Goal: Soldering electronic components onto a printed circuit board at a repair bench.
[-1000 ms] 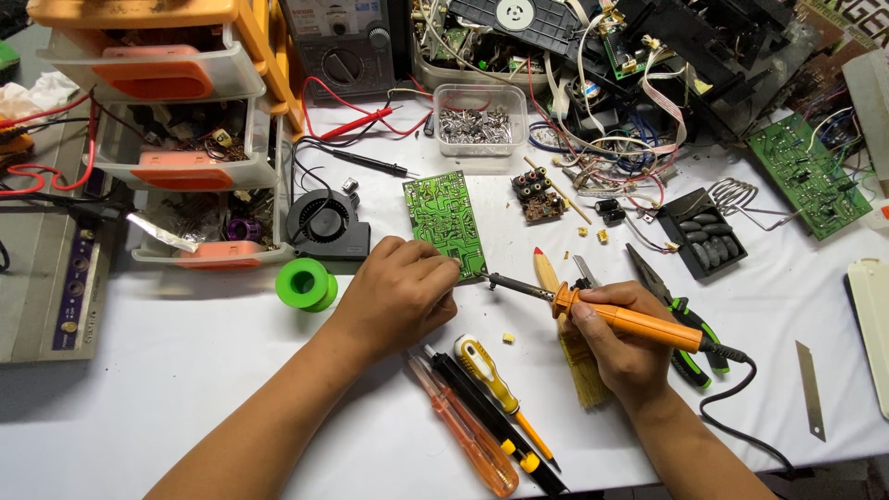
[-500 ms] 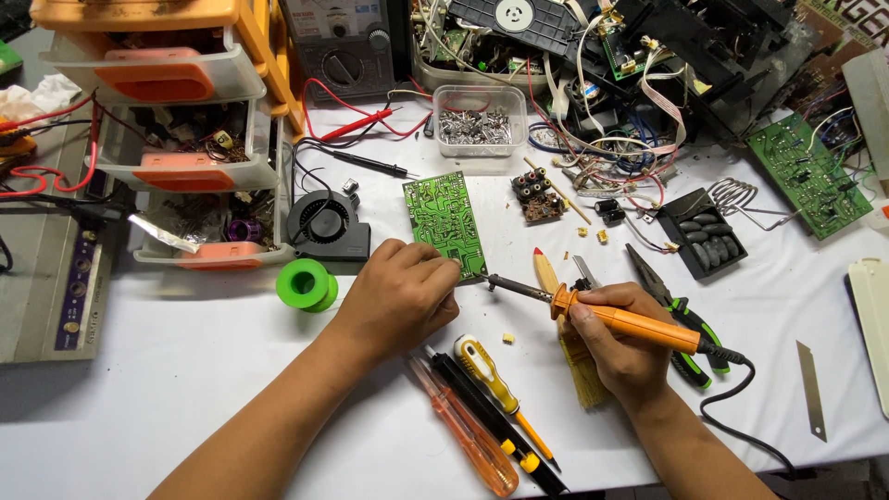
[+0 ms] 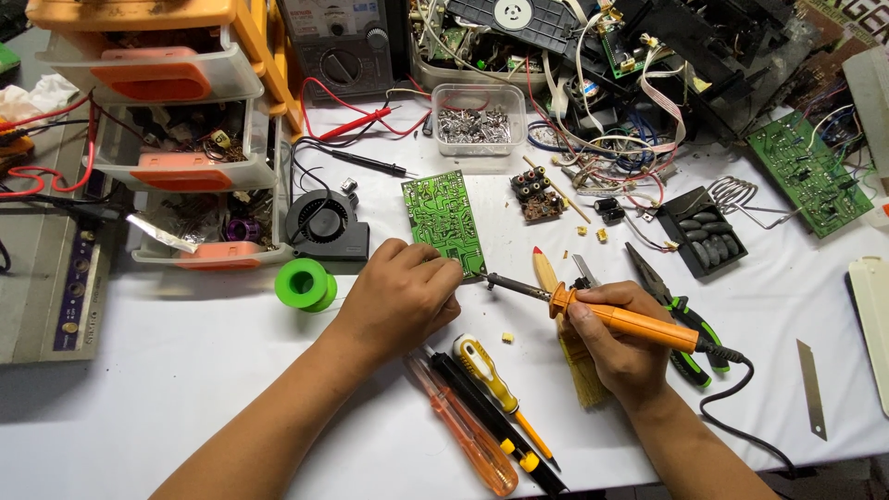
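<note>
The right hand [image 3: 622,347] grips the orange soldering iron [image 3: 611,313], tip at the green circuit board [image 3: 444,220]. The left hand [image 3: 400,298] is curled over the board's near edge; whatever it pinches is hidden. Its wrist covers the screwdrivers' [image 3: 482,407] tips.

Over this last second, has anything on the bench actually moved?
Almost nothing. The right hand still holds the orange soldering iron with its tip at the near corner of the green circuit board, and the left hand still rests on that corner. The screwdrivers, the green spool and the pliers lie unchanged.
</note>
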